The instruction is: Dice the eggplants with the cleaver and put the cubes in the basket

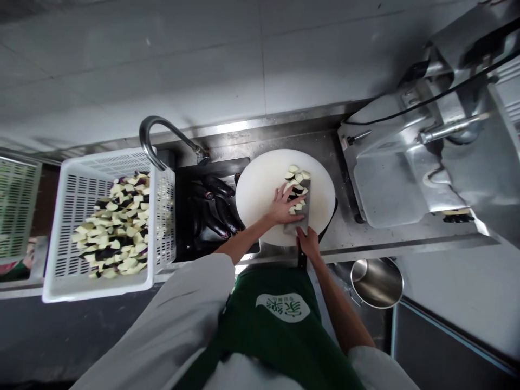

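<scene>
A round white cutting board [260,189] lies on the steel counter, with cut eggplant pieces [296,176] scattered toward its right side. My left hand [281,205] lies on the board with its fingers spread, touching the pieces and pressing them toward the blade. My right hand [309,242] is closed around the handle of a cleaver [299,216] at the board's near edge. The broad blade lies nearly flat, with some pieces against it.
A sink [211,211] left of the board holds several whole dark eggplants under a curved faucet [162,135]. A white slotted crate [73,227] at the left holds many cut pieces. A steel slicing machine [406,173] stands at the right; a steel bowl [377,281] sits lower down.
</scene>
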A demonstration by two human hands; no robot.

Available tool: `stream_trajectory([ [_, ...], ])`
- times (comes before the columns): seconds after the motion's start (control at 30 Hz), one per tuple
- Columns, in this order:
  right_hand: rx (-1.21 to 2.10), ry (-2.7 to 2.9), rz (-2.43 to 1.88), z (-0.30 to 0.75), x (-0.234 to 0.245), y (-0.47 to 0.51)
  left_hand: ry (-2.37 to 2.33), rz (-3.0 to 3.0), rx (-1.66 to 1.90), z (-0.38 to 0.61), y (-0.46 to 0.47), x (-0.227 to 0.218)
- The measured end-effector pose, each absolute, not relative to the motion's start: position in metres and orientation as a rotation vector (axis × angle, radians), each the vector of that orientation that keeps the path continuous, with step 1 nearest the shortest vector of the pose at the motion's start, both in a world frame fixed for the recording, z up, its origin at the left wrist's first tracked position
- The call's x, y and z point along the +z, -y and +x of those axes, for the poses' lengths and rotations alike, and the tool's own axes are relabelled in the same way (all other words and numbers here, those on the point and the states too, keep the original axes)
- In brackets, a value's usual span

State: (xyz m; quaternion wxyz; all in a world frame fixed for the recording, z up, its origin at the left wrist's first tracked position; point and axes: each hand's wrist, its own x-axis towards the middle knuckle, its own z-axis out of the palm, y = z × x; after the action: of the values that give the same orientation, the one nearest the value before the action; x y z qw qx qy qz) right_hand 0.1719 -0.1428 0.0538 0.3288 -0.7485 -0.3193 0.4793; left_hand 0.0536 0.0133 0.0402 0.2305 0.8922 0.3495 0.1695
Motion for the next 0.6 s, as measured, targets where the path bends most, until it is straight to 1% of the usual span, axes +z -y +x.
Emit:
stream_trajectory([
  [0.17, 1.197, 0.729, -1.963, 0.134, 0.051, 0.148, -0.957, 2.456, 0.583, 0.050, -0.009, 0.033],
  [0.37, 1.142, 0.666, -1.871, 0.117, 0.045, 0.159, -0.913, 2.442, 0.687, 0.049, 0.000, 0.033],
  [0.47, 1.103, 0.700, -1.874, 0.116, 0.051, 0.165, -0.906, 2.440, 0.730, 0.051, 0.006, 0.042],
  [0.6, 1.047, 0.783, -1.925, 0.111, 0.071, 0.167, -0.874, 2.441, 0.776, 0.042, 0.007, 0.067],
])
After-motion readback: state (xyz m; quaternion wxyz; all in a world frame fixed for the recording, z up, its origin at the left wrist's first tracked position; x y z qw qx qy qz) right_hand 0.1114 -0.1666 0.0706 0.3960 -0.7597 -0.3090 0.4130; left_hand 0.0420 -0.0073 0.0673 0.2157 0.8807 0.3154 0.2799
